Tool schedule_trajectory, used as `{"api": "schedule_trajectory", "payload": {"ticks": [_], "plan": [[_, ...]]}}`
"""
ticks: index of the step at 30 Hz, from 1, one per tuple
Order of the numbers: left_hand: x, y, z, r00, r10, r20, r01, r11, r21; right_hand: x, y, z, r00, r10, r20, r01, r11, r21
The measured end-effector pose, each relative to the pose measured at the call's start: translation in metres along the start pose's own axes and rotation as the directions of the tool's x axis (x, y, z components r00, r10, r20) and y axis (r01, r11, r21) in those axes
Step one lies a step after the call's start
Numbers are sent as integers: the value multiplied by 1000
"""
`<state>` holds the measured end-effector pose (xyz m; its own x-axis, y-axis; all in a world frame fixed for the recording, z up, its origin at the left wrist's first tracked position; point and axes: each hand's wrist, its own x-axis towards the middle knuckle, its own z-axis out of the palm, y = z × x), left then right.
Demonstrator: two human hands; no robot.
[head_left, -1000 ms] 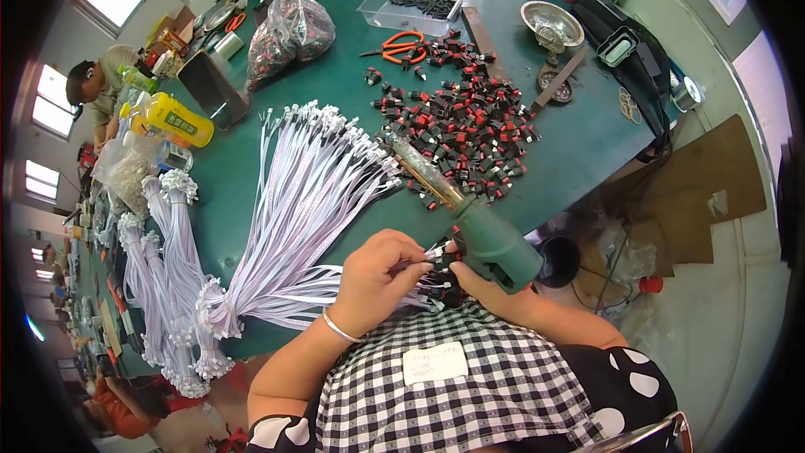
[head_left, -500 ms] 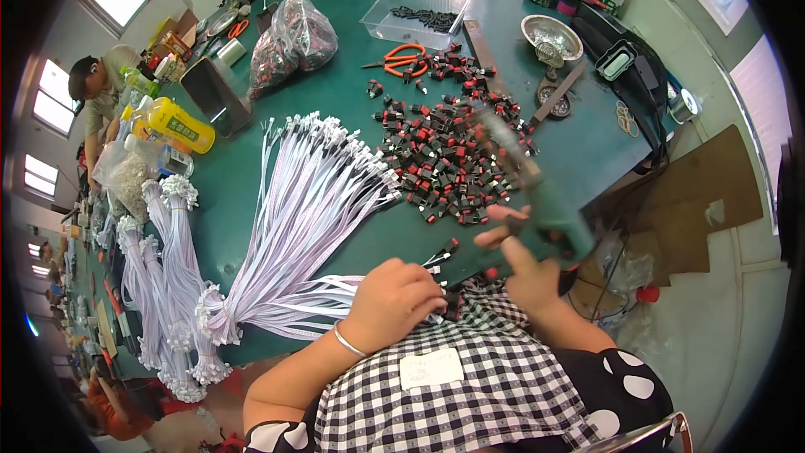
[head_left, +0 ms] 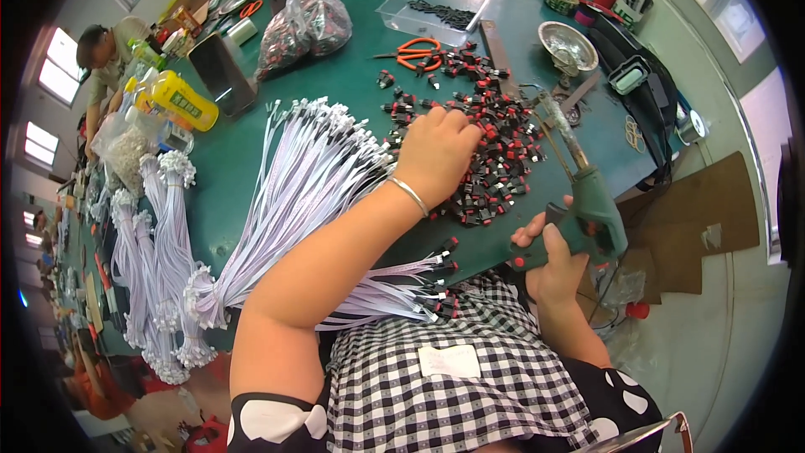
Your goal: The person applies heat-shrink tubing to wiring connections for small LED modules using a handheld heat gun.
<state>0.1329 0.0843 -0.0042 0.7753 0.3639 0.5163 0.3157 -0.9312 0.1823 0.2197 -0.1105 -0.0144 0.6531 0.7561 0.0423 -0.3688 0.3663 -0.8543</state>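
My left hand [head_left: 440, 155], a silver bangle at its wrist, reaches over the pile of small black-and-red switches [head_left: 490, 180]. Its fingers are bent down into the pile and closed; their tips are hidden. My right hand [head_left: 552, 256] grips the green soldering gun [head_left: 599, 214] by its handle, with the metal barrel pointing up and away over the pile's right side. White ribbon wires [head_left: 293, 193] fan out left of the pile. Several of them, with black-and-red switches at their ends [head_left: 440, 306], lie at the table's near edge by my checked apron.
Wire bundles [head_left: 172, 243], a yellow-labelled bottle [head_left: 184, 105] and a phone [head_left: 222, 75] stand left. Farther back are a bag of switches [head_left: 306, 25], orange-handled scissors [head_left: 417, 54] and a clear tray [head_left: 402, 17]. A metal bowl [head_left: 549, 33] sits right. Another person works at far left.
My left hand has moved from the wire ends at the near edge up and away to the switch pile. The soldering gun in my right hand has shifted right, off the pile's middle.
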Motion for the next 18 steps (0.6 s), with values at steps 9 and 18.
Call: {"api": "schedule_trajectory", "payload": {"ticks": [9,18], "plan": [[-64,67,-47,995,-19,98,71,823,-564,-20,21,10,992,8,122,40,923,-382],[-98,49,-63,994,-107,-11,94,917,-388,-17,10,27,937,270,223,-168,905,-392]]}}
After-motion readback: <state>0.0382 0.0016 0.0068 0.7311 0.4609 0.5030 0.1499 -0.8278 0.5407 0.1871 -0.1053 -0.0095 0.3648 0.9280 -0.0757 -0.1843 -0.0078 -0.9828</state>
